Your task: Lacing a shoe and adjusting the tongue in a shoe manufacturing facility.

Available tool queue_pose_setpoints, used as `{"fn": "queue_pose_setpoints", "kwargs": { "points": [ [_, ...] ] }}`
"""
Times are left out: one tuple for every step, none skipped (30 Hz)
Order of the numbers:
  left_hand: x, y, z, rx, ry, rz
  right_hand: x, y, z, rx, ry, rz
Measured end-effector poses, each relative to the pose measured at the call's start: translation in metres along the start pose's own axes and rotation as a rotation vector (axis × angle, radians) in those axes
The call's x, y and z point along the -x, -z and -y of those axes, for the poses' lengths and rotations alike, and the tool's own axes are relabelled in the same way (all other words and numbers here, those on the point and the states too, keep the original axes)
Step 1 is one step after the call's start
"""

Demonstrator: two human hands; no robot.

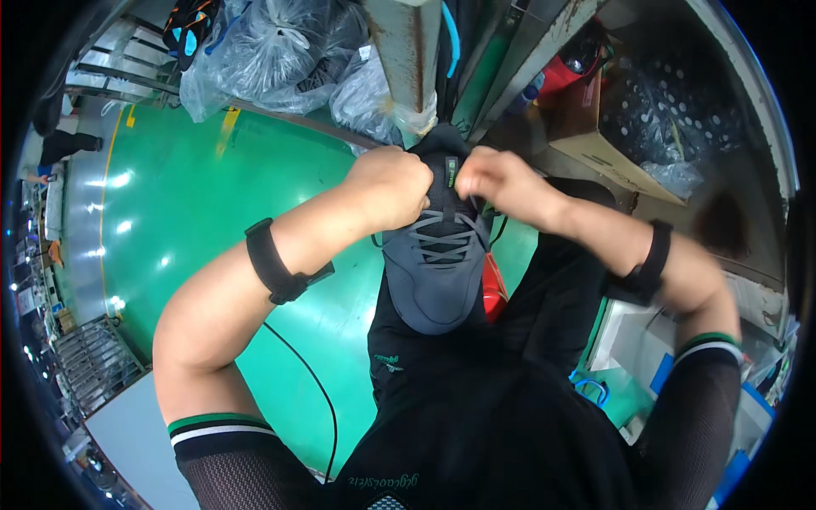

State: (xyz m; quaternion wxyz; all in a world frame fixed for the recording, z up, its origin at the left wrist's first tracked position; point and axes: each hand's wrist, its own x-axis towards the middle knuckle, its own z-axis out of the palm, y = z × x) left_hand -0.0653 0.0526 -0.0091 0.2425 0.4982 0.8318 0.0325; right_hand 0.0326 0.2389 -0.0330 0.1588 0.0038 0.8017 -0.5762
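A dark grey sneaker (pixel 435 280) rests toe-down against my black shirt, its laced top facing me. My left hand (pixel 393 185) is closed at the left side of the shoe's tongue, gripping the lace there. My right hand (pixel 497 178) is closed at the right side of the tongue, pinching the other lace end. A thin dark lace (pixel 501 228) hangs down from under my right hand. Both forearms carry black wrist bands (pixel 274 262).
A green floor (pixel 195 195) spreads to the left. Clear plastic bags (pixel 280 51) of goods lie behind a rusty metal post (pixel 408 51). A cardboard box (pixel 612 127) with a plastic-wrapped load stands at the right. A black cable (pixel 310 382) hangs below my left arm.
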Motion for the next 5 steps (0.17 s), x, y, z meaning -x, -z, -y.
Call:
{"fn": "queue_pose_setpoints", "kwargs": {
  "points": [
    [0.0,0.011,-0.002,-0.02,0.04,0.142,0.004,-0.004,0.017,-0.404,-0.239,-0.101],
    [-0.001,0.018,-0.004,-0.039,0.08,0.286,0.012,-0.012,0.005,-0.451,-0.105,-0.091],
    [-0.003,0.024,-0.005,-0.04,0.096,0.275,0.023,-0.023,0.01,-0.237,0.125,-0.066],
    [-0.008,0.028,-0.008,-0.154,-0.004,0.353,0.043,-0.04,0.018,-0.027,0.346,-0.047],
    [-0.011,0.031,-0.012,-0.267,-0.104,0.432,0.044,-0.04,0.02,-0.027,0.352,-0.042]
  ]
}}
